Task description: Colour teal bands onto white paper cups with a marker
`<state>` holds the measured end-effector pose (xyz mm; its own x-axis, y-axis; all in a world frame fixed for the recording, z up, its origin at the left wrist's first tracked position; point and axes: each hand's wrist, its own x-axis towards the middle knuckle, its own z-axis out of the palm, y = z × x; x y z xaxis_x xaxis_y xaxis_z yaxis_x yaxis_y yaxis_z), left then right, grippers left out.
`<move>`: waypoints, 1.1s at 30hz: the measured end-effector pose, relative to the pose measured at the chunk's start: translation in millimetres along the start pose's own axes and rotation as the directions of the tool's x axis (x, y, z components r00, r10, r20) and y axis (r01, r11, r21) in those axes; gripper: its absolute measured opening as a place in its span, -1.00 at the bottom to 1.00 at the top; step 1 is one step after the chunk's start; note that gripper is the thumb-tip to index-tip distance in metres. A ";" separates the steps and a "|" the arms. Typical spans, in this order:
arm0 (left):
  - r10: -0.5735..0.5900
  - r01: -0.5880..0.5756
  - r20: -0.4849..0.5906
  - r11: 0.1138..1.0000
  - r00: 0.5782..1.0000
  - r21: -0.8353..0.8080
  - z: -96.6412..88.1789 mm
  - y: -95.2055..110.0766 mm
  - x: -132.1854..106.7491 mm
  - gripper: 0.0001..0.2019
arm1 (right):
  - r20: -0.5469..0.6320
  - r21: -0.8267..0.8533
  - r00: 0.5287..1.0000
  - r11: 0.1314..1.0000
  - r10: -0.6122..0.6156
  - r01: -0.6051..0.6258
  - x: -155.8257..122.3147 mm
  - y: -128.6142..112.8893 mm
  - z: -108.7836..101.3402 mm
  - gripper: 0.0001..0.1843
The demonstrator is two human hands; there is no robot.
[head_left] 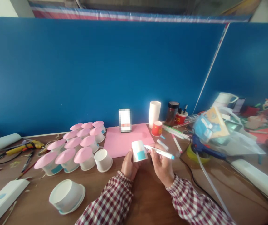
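One white cup [137,149], with a blue patch on its side, is gripped by the fingers of the left hand [128,166] above the table [148,200]. The right hand [163,167] pinches a marker [163,152], its tip at the cup's side; whether it touches cannot be told.

Just left of the grip, a bare cup [103,161] stands rim down. Beyond it, twelve pink-topped cups [83,155] crowd in rows, while a large cup [65,194] sits nearer the camera. Farther left lie a power strip [4,200] and a yellow glue gun [27,147].

Directly past the grip, a pink sheet [116,145] spreads toward a blue wall [101,72], a blurred-out phone [125,120] upright at its far side. Behind the right hand, a red cup [157,128], a white cylinder [154,113] and a dark jar [172,114] block part of the wall. To the right of the grip, a plastic bag [241,142] and a blue glue gun [206,149] clutter the table, and a black cord [191,176] runs close beside the right sleeve [194,203].
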<state>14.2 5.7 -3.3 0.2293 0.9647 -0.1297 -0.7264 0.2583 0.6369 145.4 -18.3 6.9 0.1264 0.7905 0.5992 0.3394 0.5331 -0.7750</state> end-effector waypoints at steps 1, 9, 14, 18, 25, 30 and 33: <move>-0.001 0.002 -0.021 1.000 1.000 0.011 0.2 -0.1 -0.3 -0.59 | 0.000 0.001 1.000 1.000 0.004 -0.004 0.2 -0.2 -0.3 -0.80; -0.042 0.044 -0.032 0.997 0.999 0.069 0.4 -3.0 -0.4 -0.43 | -0.002 -0.033 1.000 0.999 -0.006 0.006 1.6 -4.0 -2.4 -0.80; -0.054 0.056 -0.036 0.998 0.998 0.038 0.3 -4.2 0.8 -0.45 | -0.002 -0.048 1.000 0.999 -0.025 0.025 3.0 -3.7 -2.5 -0.81; -0.056 0.058 -0.078 0.998 0.995 0.019 -0.2 -4.5 0.7 -0.50 | 0.011 -0.028 1.000 0.999 -0.016 0.016 3.3 -3.2 -2.2 -0.80; -0.039 0.041 -0.050 0.999 0.998 0.030 1.5 -4.0 1.5 -0.56 | 0.016 -0.069 1.000 0.997 -0.014 0.015 3.6 -8.5 -3.2 -0.79; -0.037 0.039 -0.061 0.999 0.997 0.038 1.3 -4.9 1.4 -0.60 | 0.016 -0.064 1.000 0.998 -0.008 0.009 4.4 -10.1 -2.9 -0.80; -0.035 0.038 -0.077 0.998 0.996 0.041 1.7 -5.1 1.4 -0.61 | 0.021 -0.064 1.000 0.998 0.003 -0.002 3.7 -8.5 -2.6 -0.79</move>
<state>19.3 5.7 -5.5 0.2037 0.9562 -0.2103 -0.6902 0.2927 0.6618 145.4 -20.7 16.2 0.1079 0.7984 0.5924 0.3982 0.5113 -0.7616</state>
